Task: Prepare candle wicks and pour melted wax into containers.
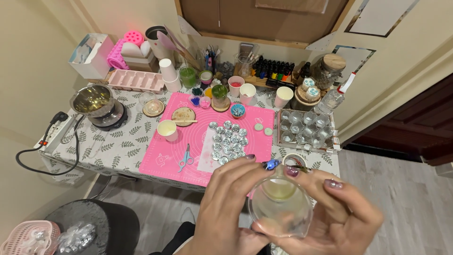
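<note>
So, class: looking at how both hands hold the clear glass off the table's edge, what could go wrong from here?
1. The clear glass is held by the left hand and right hand over the floor, not the table; a slip would likely break it.
2. It seems to hold pale liquid, which could spill onto the person's lap if tipped.
3. The scissors lie near the table's front edge and could be knocked off.

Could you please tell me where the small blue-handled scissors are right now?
In the head view, the small blue-handled scissors lie on the pink silicone mat, at its near left part, left of the cluster of small metal cups.
</note>
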